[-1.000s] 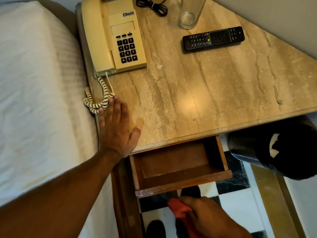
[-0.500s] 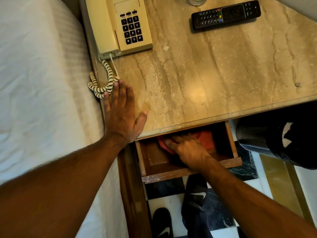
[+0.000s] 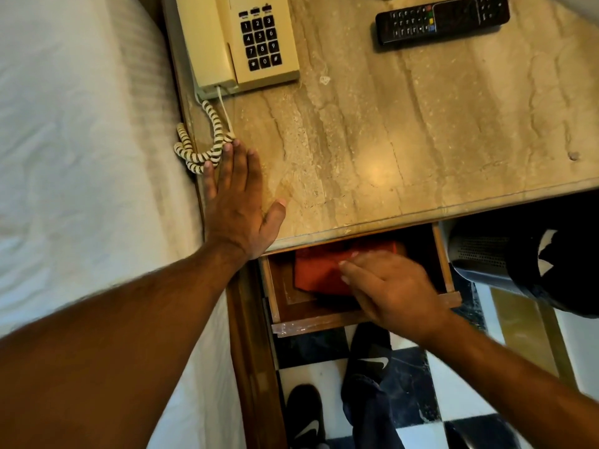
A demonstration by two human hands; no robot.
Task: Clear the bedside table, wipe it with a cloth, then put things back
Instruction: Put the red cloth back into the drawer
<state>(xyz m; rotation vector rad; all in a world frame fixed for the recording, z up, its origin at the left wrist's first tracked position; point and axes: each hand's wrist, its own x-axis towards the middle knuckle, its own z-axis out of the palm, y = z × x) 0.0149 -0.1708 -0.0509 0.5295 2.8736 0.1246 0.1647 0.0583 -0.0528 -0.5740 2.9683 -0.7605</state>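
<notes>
Right now your right hand (image 3: 393, 288) lies flat, fingers together, pressing the red cloth (image 3: 319, 273) onto the floor of the open drawer (image 3: 359, 322); it grips nothing. Your left hand (image 3: 240, 202) is spread flat on the bench (image 3: 405, 140) corner, fingertips touching the coiled cord (image 3: 207, 147). Work the cloth into the drawer's corners with even pressure, and keep the left palm braced so the drawer doesn't shift. The phone (image 3: 240, 43) and remote (image 3: 442, 19) sit on the veined stone top, not yet cleared. The bed (image 3: 81, 157) lies to the left; checkered floor (image 3: 453, 390) below
</notes>
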